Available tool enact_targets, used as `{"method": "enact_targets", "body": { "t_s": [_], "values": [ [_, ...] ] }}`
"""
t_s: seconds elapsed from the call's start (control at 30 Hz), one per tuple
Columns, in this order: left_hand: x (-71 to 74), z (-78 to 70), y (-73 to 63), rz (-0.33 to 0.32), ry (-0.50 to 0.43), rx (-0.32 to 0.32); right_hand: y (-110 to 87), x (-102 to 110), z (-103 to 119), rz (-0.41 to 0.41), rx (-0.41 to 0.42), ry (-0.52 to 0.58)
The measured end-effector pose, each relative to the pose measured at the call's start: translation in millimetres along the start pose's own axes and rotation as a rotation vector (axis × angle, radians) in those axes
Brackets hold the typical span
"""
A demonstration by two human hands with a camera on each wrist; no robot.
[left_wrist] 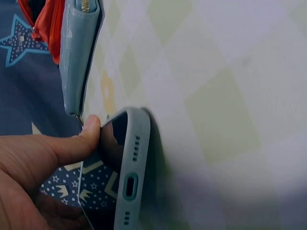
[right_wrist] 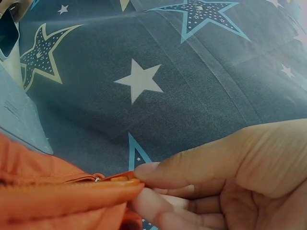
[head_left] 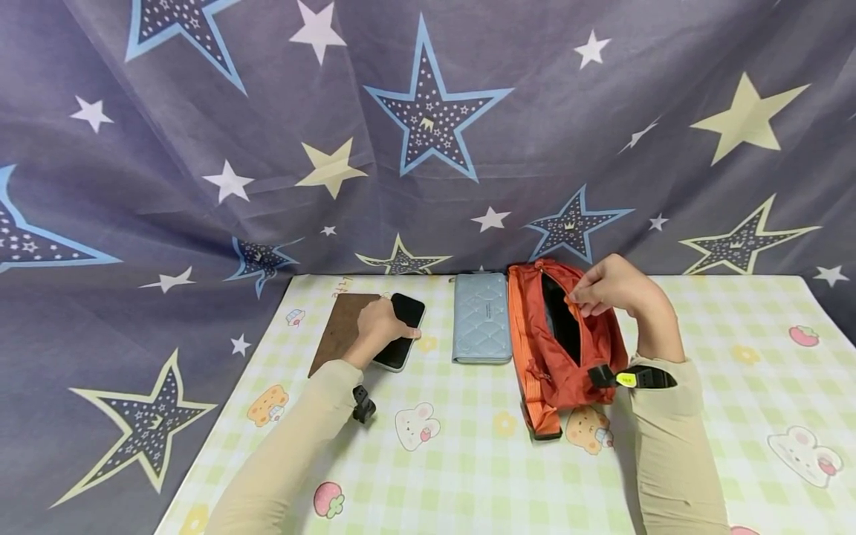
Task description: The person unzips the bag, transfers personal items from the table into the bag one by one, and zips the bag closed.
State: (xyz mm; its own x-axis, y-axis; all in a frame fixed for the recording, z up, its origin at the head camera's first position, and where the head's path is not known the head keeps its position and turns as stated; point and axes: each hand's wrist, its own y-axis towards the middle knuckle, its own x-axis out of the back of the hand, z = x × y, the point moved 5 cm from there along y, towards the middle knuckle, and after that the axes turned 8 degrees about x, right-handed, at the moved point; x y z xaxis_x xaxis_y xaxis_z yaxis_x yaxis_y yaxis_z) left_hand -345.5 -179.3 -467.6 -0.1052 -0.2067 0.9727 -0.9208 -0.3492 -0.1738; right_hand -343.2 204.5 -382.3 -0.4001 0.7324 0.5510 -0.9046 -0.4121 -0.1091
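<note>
My left hand (head_left: 379, 325) grips a black-screened smartphone (head_left: 406, 318) in a pale case, its thumb along the right edge. In the left wrist view, the phone's bottom edge (left_wrist: 132, 184) shows the charging port, close over the tabletop. On the right, my right hand (head_left: 618, 286) pinches the edge of the opening of an orange-red zippered bag (head_left: 568, 379). The bag's mouth gapes, showing a dark lining (head_left: 562, 316). Seen from the right wrist, thumb and fingers hold the orange rim (right_wrist: 120, 184) beside the zip.
A light-blue quilted wallet (head_left: 481, 319) lies between the phone and the bag, right beside the bag's strap (head_left: 545, 420). A flat brown rectangular item (head_left: 337, 334) lies left of the phone, partly behind the left hand. A dark star-patterned curtain (head_left: 428, 223) hangs along the table's far edge.
</note>
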Motion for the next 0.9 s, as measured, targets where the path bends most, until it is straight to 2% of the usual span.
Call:
{"method": "enact_targets", "body": {
  "t_s": [0.13, 0.27, 0.37, 0.5, 0.63, 0.73, 0.9],
  "values": [
    [1.2, 4.3, 0.9, 0.036, -0.018, 0.050, 0.5, 2, 0, 0.001, -0.004, -0.005],
    [3.6, 9.8, 4.5, 0.077, -0.039, 0.041, 0.3, 2, 0, 0.001, -0.003, -0.008],
    [10.1, 15.8, 8.9, 0.127, -0.100, 0.030, -0.3, 2, 0, -0.002, -0.002, -0.010],
    [18.9, 23.6, 13.9, 0.265, -0.288, 0.040, -0.7, 1, 1, -0.004, 0.002, -0.014],
    [21.5, 29.2, 18.1, 0.426, -0.497, 0.060, -0.4, 1, 0, 0.000, 0.007, -0.014],
    [22.9, 31.4, 20.7, 0.508, -0.560, 0.047, -0.3, 1, 0, 0.001, 0.009, -0.015],
    [24.8, 35.5, 24.5, 0.620, -0.606, 0.028, 0.2, 1, 0, 0.005, 0.011, -0.013]
  ]
}}
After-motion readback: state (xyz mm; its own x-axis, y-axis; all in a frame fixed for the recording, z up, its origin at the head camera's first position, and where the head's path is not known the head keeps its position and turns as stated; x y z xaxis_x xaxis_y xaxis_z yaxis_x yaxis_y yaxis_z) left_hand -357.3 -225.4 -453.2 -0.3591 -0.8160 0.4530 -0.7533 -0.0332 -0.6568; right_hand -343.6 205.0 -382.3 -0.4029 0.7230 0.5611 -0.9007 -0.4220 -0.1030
